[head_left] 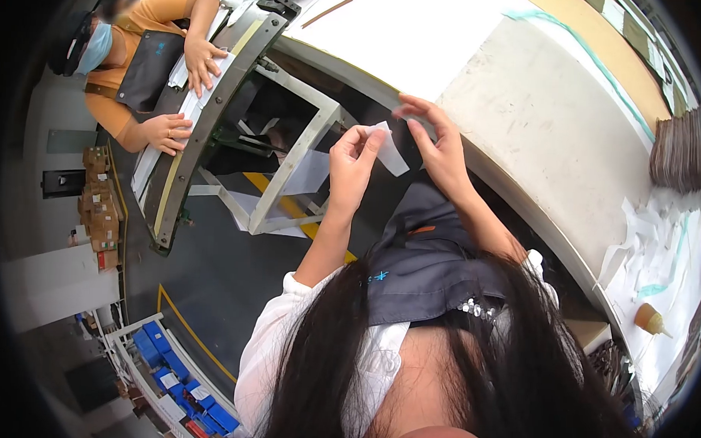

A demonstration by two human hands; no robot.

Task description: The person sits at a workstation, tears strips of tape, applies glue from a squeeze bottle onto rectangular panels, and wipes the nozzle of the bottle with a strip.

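My left hand (351,169) is closed in a pinch, with thumb and forefinger on a small white strip (394,159) that looks like paper or tape. The strip's free end hangs down to the right. Just beside it my right hand (444,154) is raised with its fingers apart, and nothing shows in it; its fingertips are slightly blurred. Both hands are in the air above my dark apron (434,257), near the curved edge of the worktable (554,133).
Across a metal-edged bench (215,110), a co-worker in orange presses both hands on white strips. To the right are a stack of dark sheets (679,149), white scraps (643,245) and a glue bottle (650,318). A white metal frame (291,163) stands below the bench.
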